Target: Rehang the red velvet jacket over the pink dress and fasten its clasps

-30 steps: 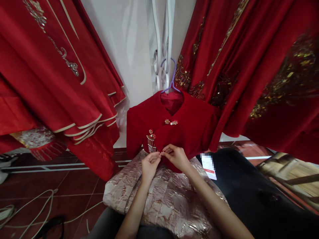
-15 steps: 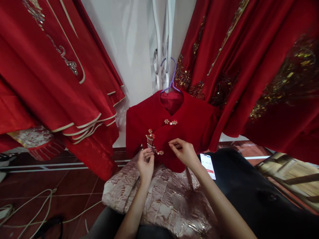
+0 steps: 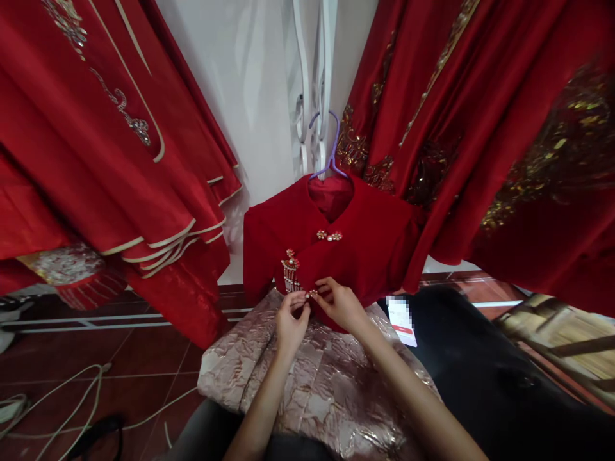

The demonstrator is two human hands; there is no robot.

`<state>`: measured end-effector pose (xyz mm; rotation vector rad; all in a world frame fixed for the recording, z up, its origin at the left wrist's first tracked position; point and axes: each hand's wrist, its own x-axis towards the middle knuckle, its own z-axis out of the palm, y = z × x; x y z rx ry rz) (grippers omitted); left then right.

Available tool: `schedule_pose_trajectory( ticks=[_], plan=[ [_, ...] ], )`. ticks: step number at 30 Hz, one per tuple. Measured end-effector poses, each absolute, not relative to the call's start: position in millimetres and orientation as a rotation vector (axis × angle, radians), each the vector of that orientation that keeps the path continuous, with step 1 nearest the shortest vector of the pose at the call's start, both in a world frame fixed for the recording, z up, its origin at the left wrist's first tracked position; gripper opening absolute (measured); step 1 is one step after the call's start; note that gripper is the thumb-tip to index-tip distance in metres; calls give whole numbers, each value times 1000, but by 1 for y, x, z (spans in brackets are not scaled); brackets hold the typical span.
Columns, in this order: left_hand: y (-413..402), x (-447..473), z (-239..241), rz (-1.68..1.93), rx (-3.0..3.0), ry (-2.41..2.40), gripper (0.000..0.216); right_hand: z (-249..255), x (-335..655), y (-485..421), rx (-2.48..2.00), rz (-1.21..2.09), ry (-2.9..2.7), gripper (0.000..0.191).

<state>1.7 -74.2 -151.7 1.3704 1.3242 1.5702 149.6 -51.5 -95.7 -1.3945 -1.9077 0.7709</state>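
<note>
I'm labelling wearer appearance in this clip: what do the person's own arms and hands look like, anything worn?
The left hand and right hand are ungloved, with no ring I can make out. Both forearms are bare to the frame's edge: no sleeves, watch or bracelet.

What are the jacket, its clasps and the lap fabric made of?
The jacket looks matte red, likely velvet or wool: no sheen. The clasps: pearl-like beads in gold-toned metal, glinting. The lap fabric: stiff pinkish brocade, probably metallic-threaded, from shiny crinkled folds.

Single head-worn view, facing forward-down, near hanging red jacket [image 3: 369, 240].
</note>
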Motion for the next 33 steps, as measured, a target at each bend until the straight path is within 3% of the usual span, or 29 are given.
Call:
schedule_pose_trajectory(
  ticks=[9, 22, 28, 33],
  plan=[
    [-76, 2, -149, 1583, 1334, 1280, 20, -100, 151, -45, -1342, 816, -1892, 11],
    [-78, 1, -143, 1630, 1253, 1244, 20, -93, 151, -50, -1298, 923, -1913, 10],
    [-57, -3, -112, 1717, 913, 1104, 31, -56, 185, -60, -1151, 1271, -2060, 10],
    [-40, -3, -82, 1669, 637, 823, 28, -37, 201, -68, -1099, 1336, -2145, 10]
  ],
)
